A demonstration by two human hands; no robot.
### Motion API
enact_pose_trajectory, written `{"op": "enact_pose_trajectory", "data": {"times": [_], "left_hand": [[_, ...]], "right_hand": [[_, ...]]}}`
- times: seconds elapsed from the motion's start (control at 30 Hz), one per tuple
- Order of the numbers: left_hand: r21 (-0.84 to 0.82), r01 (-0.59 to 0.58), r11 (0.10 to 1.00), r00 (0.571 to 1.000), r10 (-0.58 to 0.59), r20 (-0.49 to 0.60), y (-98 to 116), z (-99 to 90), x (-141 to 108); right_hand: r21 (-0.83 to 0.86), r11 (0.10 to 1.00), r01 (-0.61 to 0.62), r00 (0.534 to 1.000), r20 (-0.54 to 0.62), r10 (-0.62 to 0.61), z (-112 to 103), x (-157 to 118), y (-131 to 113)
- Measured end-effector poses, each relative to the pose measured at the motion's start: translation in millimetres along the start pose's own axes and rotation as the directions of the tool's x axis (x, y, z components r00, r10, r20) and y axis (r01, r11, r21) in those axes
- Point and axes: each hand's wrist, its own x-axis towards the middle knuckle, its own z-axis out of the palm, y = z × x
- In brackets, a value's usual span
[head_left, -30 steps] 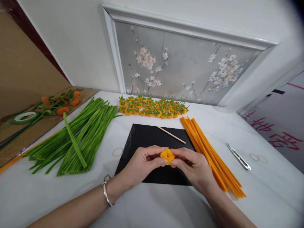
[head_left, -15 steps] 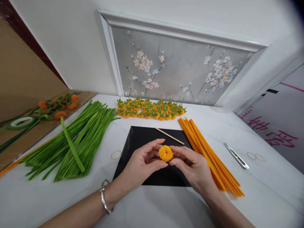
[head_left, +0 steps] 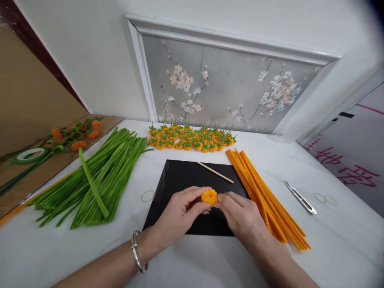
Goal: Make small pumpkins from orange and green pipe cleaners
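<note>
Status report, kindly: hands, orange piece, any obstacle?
Left hand, right hand: both holding fluted orange chenille piece. Wooden stick beyond, on black mat; nothing blocking.

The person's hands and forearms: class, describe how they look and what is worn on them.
The left hand is ungloved, with a rounded silvery bangle at the wrist. The right hand is ungloved too, its wrist unadorned. No sleeves show.

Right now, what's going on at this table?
A person holds a small ridged orange piece between the left hand and right hand, above a black mat. A wooden stick lies on the mat. Green strips lie to the left, orange strips to the right. Behind the mat sit rows of orange pieces with green tops.
</note>
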Motion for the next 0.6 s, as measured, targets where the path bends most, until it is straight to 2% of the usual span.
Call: {"op": "enact_pose_trajectory", "data": {"times": [0.13,0.23,0.3,0.4,0.47,0.6], "left_hand": [[-0.069,0.009,0.998,0.999,-0.011,-0.031,-4,4.3,-1],[-0.166,0.074,0.983,0.994,-0.086,-0.066,-5,5.7,-1],[-0.225,0.099,0.969,0.988,-0.122,-0.093,-3,5.2,0],[-0.254,0.096,0.962,0.983,-0.132,-0.13,2,3.1,0],[-0.252,0.094,0.963,0.982,-0.131,-0.135,5,1.9,0],[-0.244,0.089,0.966,0.988,-0.117,-0.104,5,2.1,-1]], "right_hand": [[-0.054,0.998,0.028,0.999,0.018,-0.027,1,0,-2],[0.002,1.0,0.008,1.0,0.005,-0.008,-2,3,-1],[0.07,0.997,-0.034,0.999,-0.037,0.037,-4,5,2],[0.201,0.968,-0.148,0.981,-0.091,0.169,-7,5,7],[0.351,0.9,-0.26,0.955,-0.043,0.293,-7,5,6],[0.673,0.61,-0.417,0.884,0.146,0.444,-4,8,-5]]}}
